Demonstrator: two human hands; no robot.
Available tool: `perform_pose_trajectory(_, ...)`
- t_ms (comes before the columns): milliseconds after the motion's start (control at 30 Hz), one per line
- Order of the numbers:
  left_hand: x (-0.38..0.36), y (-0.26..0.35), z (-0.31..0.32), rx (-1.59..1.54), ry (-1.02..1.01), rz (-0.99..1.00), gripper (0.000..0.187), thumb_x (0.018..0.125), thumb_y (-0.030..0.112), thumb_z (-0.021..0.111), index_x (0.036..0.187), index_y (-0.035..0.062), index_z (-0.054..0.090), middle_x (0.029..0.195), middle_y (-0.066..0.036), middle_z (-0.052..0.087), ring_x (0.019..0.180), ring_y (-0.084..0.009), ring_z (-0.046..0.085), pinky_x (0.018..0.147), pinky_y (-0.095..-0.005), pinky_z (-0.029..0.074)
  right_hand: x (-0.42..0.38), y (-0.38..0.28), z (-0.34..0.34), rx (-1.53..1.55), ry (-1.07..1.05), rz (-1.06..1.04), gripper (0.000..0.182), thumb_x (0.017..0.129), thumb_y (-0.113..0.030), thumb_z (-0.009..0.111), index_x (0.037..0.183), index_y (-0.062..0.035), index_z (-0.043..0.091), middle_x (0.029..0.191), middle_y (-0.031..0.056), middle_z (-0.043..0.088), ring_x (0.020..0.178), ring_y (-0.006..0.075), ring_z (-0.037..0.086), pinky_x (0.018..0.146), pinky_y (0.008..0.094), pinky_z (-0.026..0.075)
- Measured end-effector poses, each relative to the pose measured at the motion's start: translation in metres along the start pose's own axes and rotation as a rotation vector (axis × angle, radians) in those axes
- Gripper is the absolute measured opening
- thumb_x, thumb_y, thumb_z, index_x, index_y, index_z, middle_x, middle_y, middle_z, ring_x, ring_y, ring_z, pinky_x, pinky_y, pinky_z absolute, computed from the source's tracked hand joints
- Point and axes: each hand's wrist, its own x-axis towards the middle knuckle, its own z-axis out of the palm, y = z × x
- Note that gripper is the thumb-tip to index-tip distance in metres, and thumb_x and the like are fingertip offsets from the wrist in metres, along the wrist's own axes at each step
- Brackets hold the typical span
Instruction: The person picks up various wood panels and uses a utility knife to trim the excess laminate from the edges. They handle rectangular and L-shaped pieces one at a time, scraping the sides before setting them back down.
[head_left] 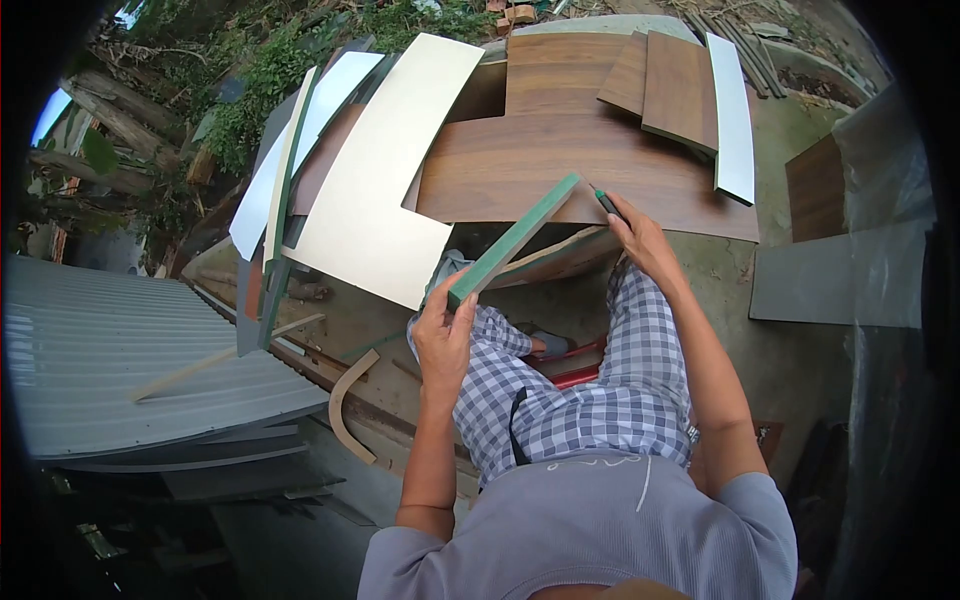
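My left hand (pixel 442 335) is wrapped around the near end of a long green strip of board (pixel 515 240), which slants up and away to the right. Its far end is over the brown wood-grain panel (pixel 480 165). In my right hand (pixel 640 235) is a slim black-and-green tool (pixel 606 203), its thin tip pointing toward the strip's far end. The tool's exact kind is too small to tell. Left of the strip lies a cream L-shaped panel (pixel 385 185).
Smaller wood-grain boards (pixel 683 95) and a white strip (pixel 732 120) lie at the panel's right. Narrow boards (pixel 290 170) lean at the left. A corrugated metal sheet (pixel 150 350) and a curved wood piece (pixel 345 405) are lower left. A grey board (pixel 835 285) stands right.
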Motion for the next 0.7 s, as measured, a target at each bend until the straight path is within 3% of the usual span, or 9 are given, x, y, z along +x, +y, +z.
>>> perform_pose_trajectory(33,0.001,-0.002,-0.001,0.002,0.000,0.005,0.026,0.086,0.003,0.060,0.112,-0.0006,0.059,0.098,-0.008,0.065,0.082,-0.0111,0.059,0.072,-0.0235,0.047,0.008,-0.007,-0.011,0.331,-0.259,0.392,0.048,0.094,-0.028,0.045,0.137,-0.0087,0.039,0.084,0.0087,0.061,0.067,0.0160,0.055,0.062,0.0307,0.048)
perform_pose_trajectory(67,0.001,-0.005,-0.002,-0.028,0.008,-0.025,0.026,0.087,0.004,0.059,0.112,-0.0008,0.059,0.097,-0.007,0.064,0.082,-0.0103,0.057,0.073,-0.0230,0.046,0.012,-0.014,-0.017,0.334,-0.256,0.391,0.048,0.094,-0.028,0.045,0.137,-0.0087,0.039,0.084,0.0087,0.061,0.067,0.0160,0.055,0.062,0.0307,0.048)
perform_pose_trajectory(133,0.002,-0.012,-0.005,-0.058,0.013,-0.055,0.025,0.088,0.006,0.059,0.112,-0.0011,0.058,0.095,-0.005,0.063,0.083,-0.0096,0.056,0.073,-0.0224,0.045,0.015,-0.023,-0.024,0.714,-0.335,0.568,0.048,0.096,-0.030,0.043,0.138,-0.0086,0.038,0.083,0.0025,0.059,0.066,0.0063,0.050,0.055,0.0222,0.046)
perform_pose_trajectory(167,0.003,-0.015,-0.006,-0.074,0.019,-0.060,0.026,0.088,0.008,0.059,0.112,-0.0017,0.058,0.094,-0.005,0.062,0.084,-0.0095,0.055,0.075,-0.0226,0.044,0.015,-0.019,-0.023,0.774,-0.367,0.568,0.048,0.097,-0.034,0.043,0.138,-0.0100,0.038,0.084,0.0013,0.060,0.066,0.0056,0.050,0.054,0.0189,0.045)
perform_pose_trajectory(433,0.003,-0.030,-0.009,-0.134,0.049,-0.068,0.027,0.089,0.011,0.059,0.112,-0.0034,0.057,0.096,-0.006,0.062,0.085,-0.0103,0.055,0.078,-0.0236,0.044,0.009,-0.005,-0.022,0.734,-0.536,0.649,0.045,0.097,-0.028,0.041,0.137,-0.0098,0.039,0.080,0.0020,0.059,0.063,0.0068,0.051,0.052,0.0200,0.046)
perform_pose_trajectory(533,0.000,-0.031,-0.016,-0.140,-0.015,-0.196,0.029,0.088,0.010,0.059,0.114,-0.0035,0.055,0.098,-0.009,0.062,0.084,-0.0107,0.057,0.074,-0.0232,0.046,0.004,-0.007,-0.018,0.710,-0.501,0.640,0.046,0.096,-0.028,0.041,0.138,-0.0102,0.038,0.081,0.0024,0.059,0.063,0.0060,0.050,0.052,0.0194,0.046)
perform_pose_trajectory(600,-0.004,-0.038,-0.019,-0.129,-0.118,-0.390,0.037,0.086,0.009,0.061,0.119,-0.0034,0.050,0.098,-0.011,0.062,0.082,-0.0114,0.058,0.070,-0.0224,0.047,-0.001,-0.011,-0.015,0.688,-0.476,0.622,0.047,0.097,-0.029,0.042,0.139,-0.0100,0.037,0.082,0.0026,0.059,0.063,0.0050,0.050,0.052,0.0185,0.046)
perform_pose_trajectory(667,-0.007,-0.045,-0.020,-0.133,-0.181,-0.448,0.049,0.085,0.009,0.060,0.129,-0.0021,0.041,0.101,-0.012,0.061,0.081,-0.0124,0.059,0.067,-0.0238,0.050,-0.008,-0.017,-0.011,0.629,-0.414,0.565,0.047,0.096,-0.028,0.042,0.140,-0.0106,0.036,0.084,0.0031,0.058,0.064,0.0054,0.050,0.053,0.0188,0.045)
perform_pose_trajectory(700,-0.011,-0.048,-0.017,-0.306,-0.246,-0.590,0.053,0.085,0.011,0.060,0.132,-0.0014,0.037,0.103,-0.013,0.060,0.081,-0.0134,0.060,0.067,-0.0255,0.051,-0.012,-0.019,-0.008,0.642,-0.408,0.553,0.048,0.096,-0.027,0.043,0.140,-0.0101,0.035,0.086,0.0030,0.057,0.065,0.0062,0.049,0.055,0.0199,0.045)
